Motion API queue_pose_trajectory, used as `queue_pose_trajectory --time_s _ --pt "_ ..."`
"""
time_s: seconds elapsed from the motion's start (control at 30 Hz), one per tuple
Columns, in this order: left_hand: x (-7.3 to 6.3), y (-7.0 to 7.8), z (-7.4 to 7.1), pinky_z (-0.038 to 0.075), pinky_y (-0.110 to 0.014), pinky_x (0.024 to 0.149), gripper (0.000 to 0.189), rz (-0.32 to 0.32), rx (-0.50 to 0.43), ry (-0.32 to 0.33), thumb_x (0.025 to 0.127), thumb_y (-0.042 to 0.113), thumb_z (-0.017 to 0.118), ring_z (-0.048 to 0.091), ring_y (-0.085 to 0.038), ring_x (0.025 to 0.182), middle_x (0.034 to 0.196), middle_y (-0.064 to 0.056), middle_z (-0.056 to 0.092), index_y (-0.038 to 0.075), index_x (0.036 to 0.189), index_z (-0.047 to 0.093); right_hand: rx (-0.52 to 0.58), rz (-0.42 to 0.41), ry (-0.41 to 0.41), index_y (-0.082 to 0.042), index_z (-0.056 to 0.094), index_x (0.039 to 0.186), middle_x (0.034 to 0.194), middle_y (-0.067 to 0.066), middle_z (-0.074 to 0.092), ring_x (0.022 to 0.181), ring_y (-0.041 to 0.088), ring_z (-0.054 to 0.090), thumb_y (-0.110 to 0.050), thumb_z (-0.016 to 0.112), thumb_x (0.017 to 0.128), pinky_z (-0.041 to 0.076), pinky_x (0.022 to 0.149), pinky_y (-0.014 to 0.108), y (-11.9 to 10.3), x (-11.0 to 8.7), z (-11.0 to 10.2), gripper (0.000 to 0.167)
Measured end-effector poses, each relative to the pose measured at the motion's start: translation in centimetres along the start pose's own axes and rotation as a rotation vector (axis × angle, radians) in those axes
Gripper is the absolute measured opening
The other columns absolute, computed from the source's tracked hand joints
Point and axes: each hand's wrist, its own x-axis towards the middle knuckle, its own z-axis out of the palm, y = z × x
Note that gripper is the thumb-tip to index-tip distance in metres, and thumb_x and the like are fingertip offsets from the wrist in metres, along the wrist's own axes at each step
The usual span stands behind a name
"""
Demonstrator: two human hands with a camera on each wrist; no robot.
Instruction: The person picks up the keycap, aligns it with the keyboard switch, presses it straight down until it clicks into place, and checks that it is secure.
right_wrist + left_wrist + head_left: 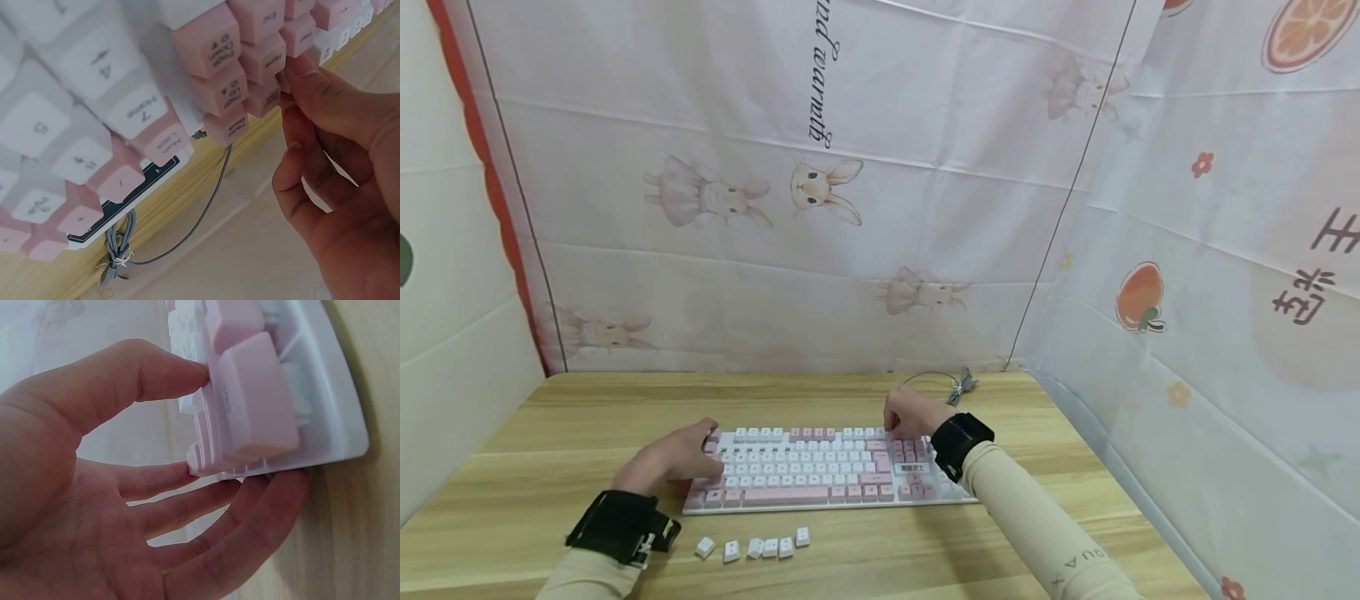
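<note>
A white and pink keyboard (786, 496) lies on the wooden table. My left hand (679, 457) grips its left end. In the left wrist view, the thumb (169, 378) presses the side of the keys while the other fingers curve along the keyboard's edge. At the far edge, right of the middle, my right hand (916, 412) reaches down to the top row. Its thumb and index finger pinch a pink keycap (284, 81) beside the Home and End block, mostly hidden by the fingertips. The number pad (75, 125) is left of this hand in the right wrist view.
Several loose white keycaps (771, 547) lie on the table in front of the keyboard. A grey cable (958, 390), tied in a bundle, is behind it at the back right. Printed cloth (850, 275) hangs around the table's back and sides.
</note>
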Motion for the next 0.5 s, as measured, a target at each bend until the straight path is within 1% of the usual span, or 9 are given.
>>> queue_pose_trajectory --time_s 0.1,0.23,0.27,0.33,0.37,0.5 --pt "0.0 0.0 0.1 0.053 -0.047 0.087 0.085 -0.003 0.002 -0.002 0.087 0.021 0.074 0.054 -0.038 0.110 0.150 -0.042 0.038 -0.011 0.153 0.029 0.029 -0.007 0.001 -0.005 0.082 0.084 0.088 0.008 0.079 0.081 0.018 0.072 0.004 0.080 0.083 0.057 0.073 0.025 0.0 -0.3 -0.2 0.009" --pt "0.1 0.1 0.1 0.053 -0.046 0.086 0.085 -0.004 0.005 -0.003 0.087 0.021 0.074 0.054 -0.038 0.110 0.150 -0.042 0.039 -0.011 0.153 0.029 0.058 0.005 0.010 -0.003 0.081 0.091 0.091 0.008 0.079 0.085 0.019 0.072 -0.001 0.078 0.087 0.057 0.076 0.027 0.1 -0.9 -0.6 0.006" --pt "0.1 0.1 0.1 0.054 -0.046 0.085 0.085 -0.006 -0.001 -0.005 0.087 0.020 0.074 0.054 -0.037 0.109 0.149 -0.042 0.039 -0.011 0.153 0.029 0.063 0.010 0.019 -0.002 0.081 0.093 0.092 0.009 0.079 0.086 0.020 0.072 -0.002 0.078 0.088 0.057 0.077 0.028 0.2 -1.1 -0.7 0.007" --pt "0.1 0.1 0.1 0.054 -0.045 0.085 0.086 -0.010 -0.005 -0.006 0.087 0.020 0.074 0.055 -0.037 0.109 0.150 -0.042 0.039 -0.010 0.153 0.029 0.063 0.016 0.048 -0.001 0.080 0.097 0.096 0.010 0.079 0.090 0.022 0.072 -0.004 0.077 0.089 0.057 0.080 0.031 0.5 -1.5 -0.9 0.010" --pt "0.1 0.2 0.1 0.054 -0.045 0.084 0.086 -0.012 -0.008 -0.008 0.087 0.020 0.074 0.055 -0.037 0.109 0.149 -0.042 0.038 -0.010 0.153 0.028 0.054 0.008 0.072 0.000 0.079 0.098 0.097 0.011 0.079 0.091 0.024 0.073 -0.004 0.077 0.088 0.058 0.081 0.033 0.6 -1.8 -1.0 0.010" --pt "0.1 0.1 0.1 0.055 -0.046 0.084 0.087 -0.021 -0.015 -0.012 0.087 0.020 0.074 0.055 -0.039 0.110 0.150 -0.043 0.037 -0.011 0.153 0.027 0.021 0.032 0.135 0.002 0.078 0.102 0.103 0.014 0.078 0.097 0.031 0.073 -0.007 0.081 0.086 0.059 0.086 0.039 1.2 -2.8 -1.4 0.019"
